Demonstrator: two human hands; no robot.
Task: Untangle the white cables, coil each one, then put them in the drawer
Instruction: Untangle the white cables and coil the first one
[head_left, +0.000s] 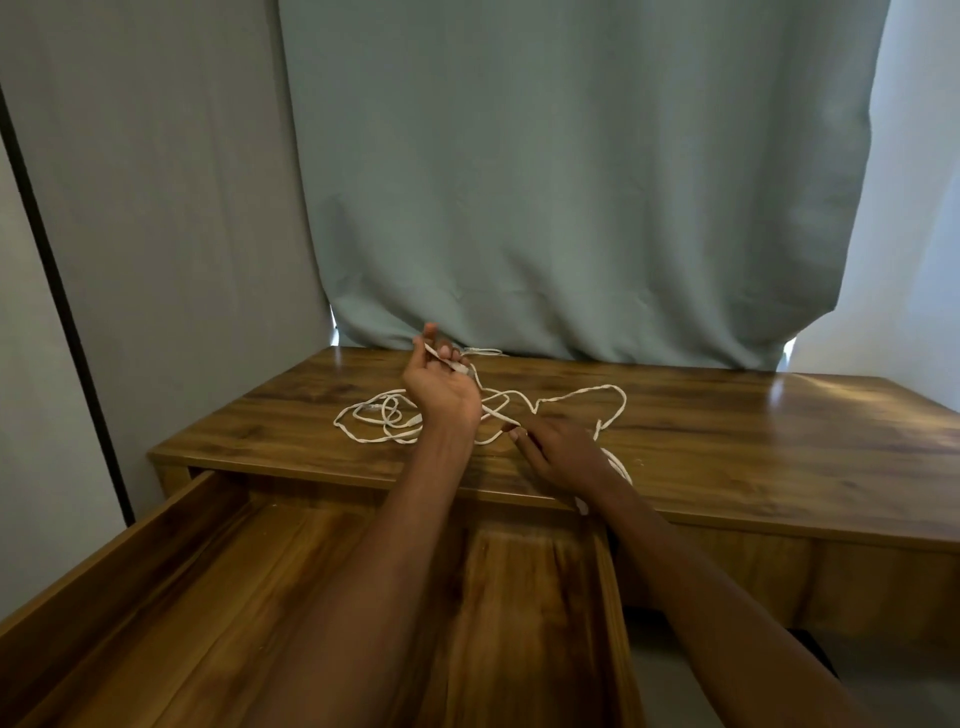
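Left hand (441, 387) was raised above the tabletop (727, 431), palm toward the camera, fingers closed on one end of a cable (582, 395) so that a white strand ran down from it to the right hand (558, 452). That right hand lay low on the tabletop, near the front edge, its fingertips pinching or pressing the same strand; which of the two could not be told. Holding one end high and pinning the line lower down looked like a way to put a single strand under tension and pull it clear of the rest. The cables were a loose white tangle spread across the middle of the tabletop: small loops to the left of the raised hand, a wide loop to the right, and a length trailing over the front edge beside the right wrist. Another short piece lay far back by the curtain (571, 182). Below, the drawer (608, 597) stood pulled out, ready, with no cable in it, so coiling probably had not begun.
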